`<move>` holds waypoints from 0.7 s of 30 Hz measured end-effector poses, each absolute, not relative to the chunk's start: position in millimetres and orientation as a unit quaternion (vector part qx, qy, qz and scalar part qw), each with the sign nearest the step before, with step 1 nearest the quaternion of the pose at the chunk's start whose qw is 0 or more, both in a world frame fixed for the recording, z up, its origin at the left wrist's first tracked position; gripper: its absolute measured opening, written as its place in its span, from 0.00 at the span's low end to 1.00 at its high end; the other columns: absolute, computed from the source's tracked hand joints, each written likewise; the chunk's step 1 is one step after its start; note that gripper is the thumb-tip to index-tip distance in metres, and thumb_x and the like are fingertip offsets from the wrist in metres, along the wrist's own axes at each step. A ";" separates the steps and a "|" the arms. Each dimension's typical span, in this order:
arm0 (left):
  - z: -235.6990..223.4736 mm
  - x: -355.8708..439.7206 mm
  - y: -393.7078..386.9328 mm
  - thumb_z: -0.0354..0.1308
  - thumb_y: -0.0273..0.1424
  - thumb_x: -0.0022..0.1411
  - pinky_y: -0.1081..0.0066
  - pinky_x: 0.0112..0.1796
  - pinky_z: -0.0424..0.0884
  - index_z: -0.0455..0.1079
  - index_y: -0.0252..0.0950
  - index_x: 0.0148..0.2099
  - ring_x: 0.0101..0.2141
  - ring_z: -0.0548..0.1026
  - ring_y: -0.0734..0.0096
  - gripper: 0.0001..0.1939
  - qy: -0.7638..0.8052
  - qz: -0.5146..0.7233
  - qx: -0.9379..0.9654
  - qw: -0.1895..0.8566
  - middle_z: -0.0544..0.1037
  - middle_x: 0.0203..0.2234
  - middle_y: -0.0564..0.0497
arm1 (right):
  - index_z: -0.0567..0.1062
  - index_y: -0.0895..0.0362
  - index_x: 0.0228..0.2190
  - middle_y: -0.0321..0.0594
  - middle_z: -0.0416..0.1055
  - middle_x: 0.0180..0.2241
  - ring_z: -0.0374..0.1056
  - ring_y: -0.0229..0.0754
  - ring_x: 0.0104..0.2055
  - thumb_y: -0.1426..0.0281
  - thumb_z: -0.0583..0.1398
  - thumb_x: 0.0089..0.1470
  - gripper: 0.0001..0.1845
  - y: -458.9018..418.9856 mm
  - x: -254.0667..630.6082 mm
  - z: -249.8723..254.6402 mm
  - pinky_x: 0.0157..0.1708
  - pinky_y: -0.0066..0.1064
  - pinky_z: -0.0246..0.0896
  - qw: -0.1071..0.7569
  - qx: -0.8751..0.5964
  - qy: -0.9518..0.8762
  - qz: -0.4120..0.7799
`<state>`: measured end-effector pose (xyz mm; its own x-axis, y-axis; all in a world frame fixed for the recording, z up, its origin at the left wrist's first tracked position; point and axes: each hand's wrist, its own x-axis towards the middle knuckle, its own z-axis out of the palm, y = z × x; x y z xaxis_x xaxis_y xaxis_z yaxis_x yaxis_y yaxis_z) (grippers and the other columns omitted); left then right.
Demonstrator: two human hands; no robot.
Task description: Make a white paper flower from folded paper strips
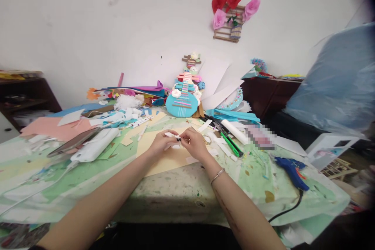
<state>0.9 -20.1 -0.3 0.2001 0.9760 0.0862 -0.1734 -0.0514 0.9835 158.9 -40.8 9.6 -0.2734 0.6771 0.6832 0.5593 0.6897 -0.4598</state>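
Note:
Both hands meet over a cream sheet of paper (158,164) near the front of the table. My left hand (161,143) is closed on a small white paper piece (172,135). From the other side my right hand (191,143) pinches the same piece, its fingertips almost touching the left ones. A small dark spot shows between the fingertips; I cannot make out what it is. Gold-handled scissors (207,139) lie just right of my right hand, among white paper strips (223,149). Behind the hands stands a blue paper guitar (182,105) with coloured strips and white flowers.
A green utility knife (230,143) and a white roll (234,132) lie to the right. Farther right rests a blue glue gun (293,172) with a black cord. A white power strip (95,145), its cable and paper scraps (129,115) occupy the left.

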 end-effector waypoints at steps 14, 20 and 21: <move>5.0 3.5 -26.9 0.63 0.24 0.36 0.74 0.24 0.63 0.71 0.33 0.31 0.21 0.72 0.71 0.13 0.369 0.520 0.488 0.596 0.75 0.18 0.53 | 0.70 0.56 0.29 0.37 0.65 0.30 0.62 0.37 0.33 0.77 0.54 0.48 0.06 -43.5 154.9 8.8 0.32 0.27 0.54 0.450 -0.407 -0.794 0.040; 5.3 3.6 -26.8 0.63 0.24 0.36 0.74 0.24 0.63 0.71 0.33 0.30 0.21 0.72 0.70 0.13 0.365 0.525 0.482 0.599 0.75 0.17 0.53 | 0.70 0.56 0.29 0.37 0.65 0.30 0.62 0.37 0.33 0.77 0.54 0.49 0.07 -43.3 154.9 8.6 0.32 0.27 0.55 0.449 -0.406 -0.795 0.040; 5.4 3.5 -26.7 0.63 0.24 0.36 0.74 0.24 0.63 0.71 0.33 0.30 0.21 0.72 0.70 0.14 0.365 0.524 0.482 0.599 0.75 0.17 0.53 | 0.70 0.56 0.29 0.38 0.65 0.30 0.62 0.37 0.33 0.77 0.54 0.49 0.07 -43.3 154.8 8.5 0.32 0.27 0.55 0.449 -0.404 -0.796 0.039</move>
<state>3.5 -26.7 5.4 0.1832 0.9807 0.0678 -0.2766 -0.0147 0.9609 154.8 -43.3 8.5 -0.2699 0.6784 0.6833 0.6081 0.6703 -0.4253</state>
